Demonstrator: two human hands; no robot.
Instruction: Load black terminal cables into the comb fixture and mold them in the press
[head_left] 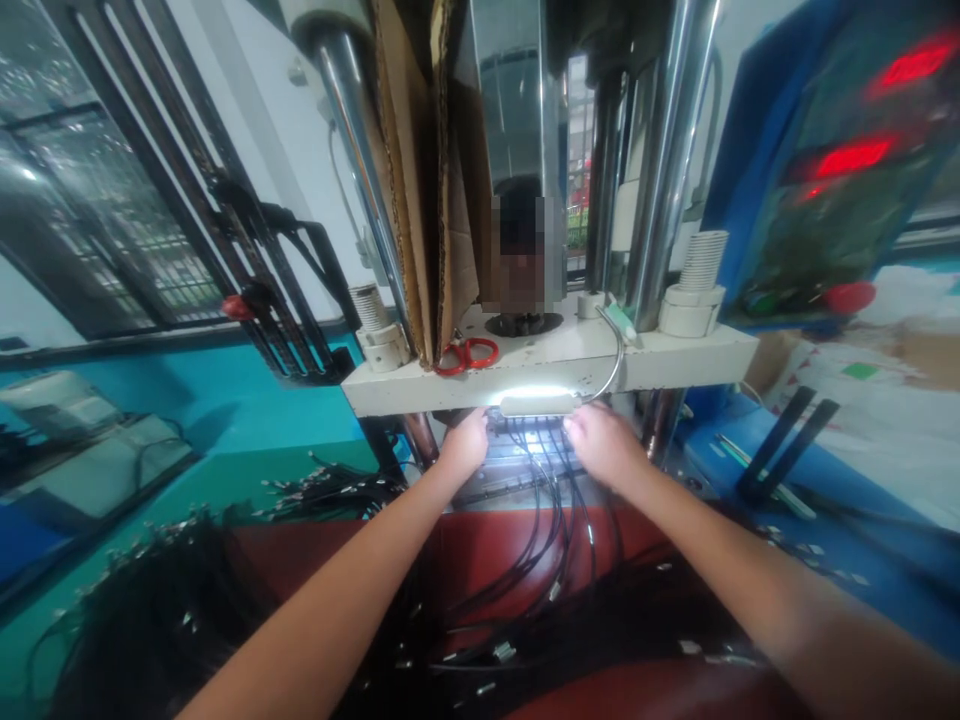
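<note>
See thin, black, curving cables [556,512] at six o'clock from the lamp [536,405]. At nine and three o'clock of bright metal plate [501,448], see left hand [469,441] and right hand [606,447] half-curled; cannot tell whether gripping

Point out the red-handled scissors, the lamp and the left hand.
Red-handled scissors [466,354], head view: on the handles.
Lamp [536,405], head view: middle of its pale housing.
Left hand [467,440], head view: back of the hand.

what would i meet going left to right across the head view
red knob, ribbed white cylinder, left bare hand, glowing white tube lamp, right bare hand, second ribbed white cylinder, two slanted black bars
</note>
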